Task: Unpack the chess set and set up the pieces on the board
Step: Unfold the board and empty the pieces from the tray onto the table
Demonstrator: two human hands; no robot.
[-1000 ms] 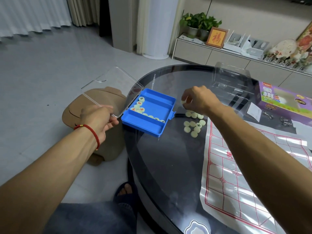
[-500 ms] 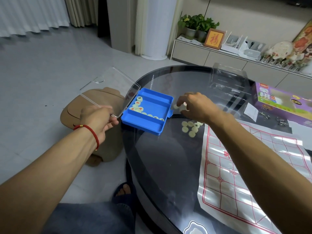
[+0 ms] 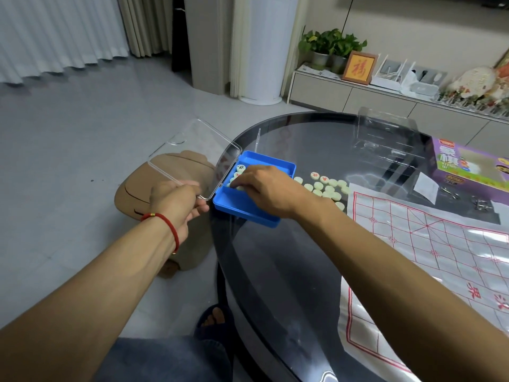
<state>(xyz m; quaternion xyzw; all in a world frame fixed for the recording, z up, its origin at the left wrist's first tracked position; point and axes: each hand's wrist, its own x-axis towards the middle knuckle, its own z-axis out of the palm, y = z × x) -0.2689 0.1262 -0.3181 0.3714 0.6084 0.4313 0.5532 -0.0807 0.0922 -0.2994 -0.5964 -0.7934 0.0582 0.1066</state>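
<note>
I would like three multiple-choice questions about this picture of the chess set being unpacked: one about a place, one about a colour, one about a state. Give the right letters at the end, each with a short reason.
1. Where do the loose pieces taken out so far lie?
A. on the board's grid
B. on the glass table between case and board
C. on the floor

2. What colour is the case?
A. blue
B. green
C. black

3. In what state is the clear lid?
A. shut over the case
B. taken off and lying on the board
C. swung open, held by the left hand

Answers: 1 B, the pale discs sit on the dark table, left of the board. 2 A, its tray is bright blue. 3 C, the left hand grips the lid's edge while the right hand reaches into the case.
</note>
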